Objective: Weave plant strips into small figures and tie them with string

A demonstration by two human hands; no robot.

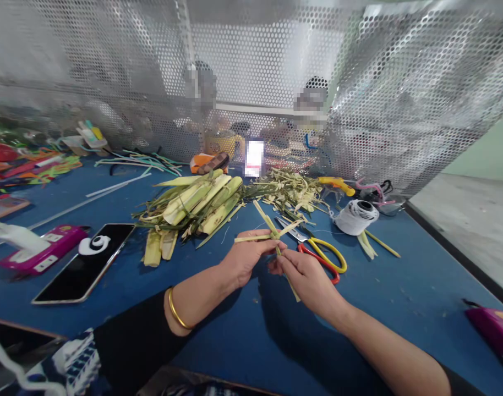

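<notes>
Pale green-yellow leaf strips (271, 224), crossed over one another, are held up above the blue table. My left hand (244, 254) is closed, pinching the strips near their crossing from the left. On the lower right, my right hand (304, 273) pinches a strip whose tail hangs down below the fingers. Just behind my right hand lie scissors (322, 254) with one red and one yellow handle, blades pointing away to the left. Beyond my left hand is a heap of husk-like leaf pieces (210, 202); shredded scraps (290, 190) are piled to its right.
A white thread spool (354, 217) stands at right, near a yellow-handled tool (337, 185). At left lie a black phone (86, 267) and a magenta power strip (49, 250). A lit phone (254, 158) leans against the perforated metal screen (260, 60), with people behind it.
</notes>
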